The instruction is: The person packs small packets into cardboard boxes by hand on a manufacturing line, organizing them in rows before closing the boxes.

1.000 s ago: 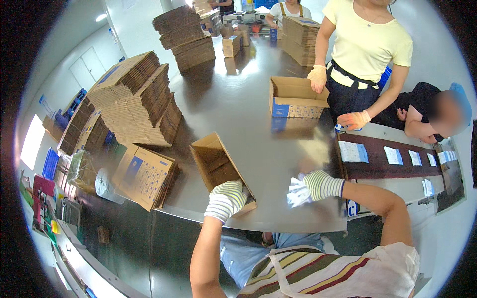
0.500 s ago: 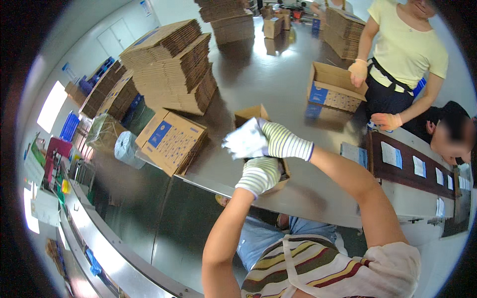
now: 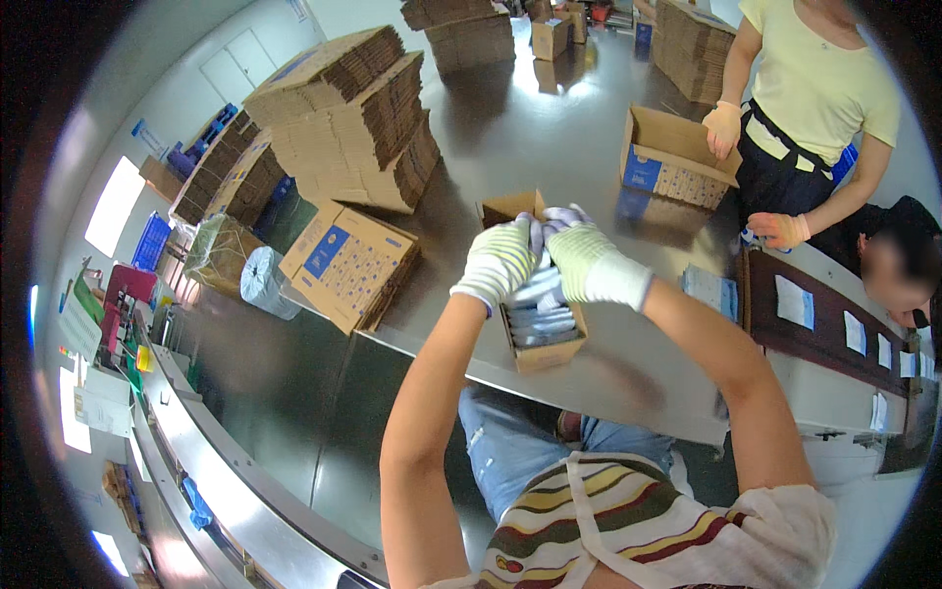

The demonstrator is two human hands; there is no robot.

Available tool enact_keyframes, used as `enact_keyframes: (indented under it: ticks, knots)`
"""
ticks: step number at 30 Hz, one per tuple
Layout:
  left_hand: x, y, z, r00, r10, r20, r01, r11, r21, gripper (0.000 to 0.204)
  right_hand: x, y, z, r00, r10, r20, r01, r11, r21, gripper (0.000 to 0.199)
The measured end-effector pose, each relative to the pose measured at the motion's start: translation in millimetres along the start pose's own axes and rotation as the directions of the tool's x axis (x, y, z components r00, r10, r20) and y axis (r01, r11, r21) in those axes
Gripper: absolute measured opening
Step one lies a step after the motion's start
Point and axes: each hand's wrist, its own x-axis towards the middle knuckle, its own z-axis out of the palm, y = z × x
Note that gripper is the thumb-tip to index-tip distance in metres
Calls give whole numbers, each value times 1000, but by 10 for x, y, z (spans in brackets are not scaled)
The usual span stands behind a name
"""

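Note:
Both my hands wear white-and-yellow striped gloves and meet over a small open cardboard box (image 3: 552,357). Flat white-and-blue packets (image 3: 540,322) stand in a row inside its near half. My left hand (image 3: 500,260) has its fingers curled at the packets from the left. Opposite it, my right hand (image 3: 596,263) bends its fingers down onto the same packets, close to the left fingertips. Some packets show between the two hands; what lies right under the fingers is hidden. The box's far end stands up behind my hands.
Flattened cartons (image 3: 348,260) lie left of the box, before a tall carton stack (image 3: 343,123). A co-worker in a yellow top (image 3: 824,88) stands right by an open carton (image 3: 677,162). A dark conveyor belt (image 3: 824,339) carries packets; more packets (image 3: 711,290) lie beside it.
The bundle of packets that my right hand held above the box has gone down into it. My left hand has moved up beside the right, uncovering the packets in the near half.

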Motion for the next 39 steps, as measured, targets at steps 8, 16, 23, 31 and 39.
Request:
enact_keyframes:
  ticks: [8,16,23,31,39]
  knots:
    - [243,-440,488,645,108,757,-353,920,169,30,-837,-653,154,900,-381,-214,400,915,55,42]
    - [-16,259,-47,636,-78,768,-147,965,219,32,-785,-512,465,926,-259,-275,276,961,23,17]
    - [-412,209,80,891,45,451,-199,933,301,36,-1187,-427,270,802,-140,-580,350,897,268,34]
    - [-410,217,154,893,38,448,-195,930,311,45,-1851,197,587,912,183,-368,7,889,458,38]
    - [-465,190,115,900,31,436,-188,928,321,44,-2333,1779,176,847,493,-199,-436,858,271,30]
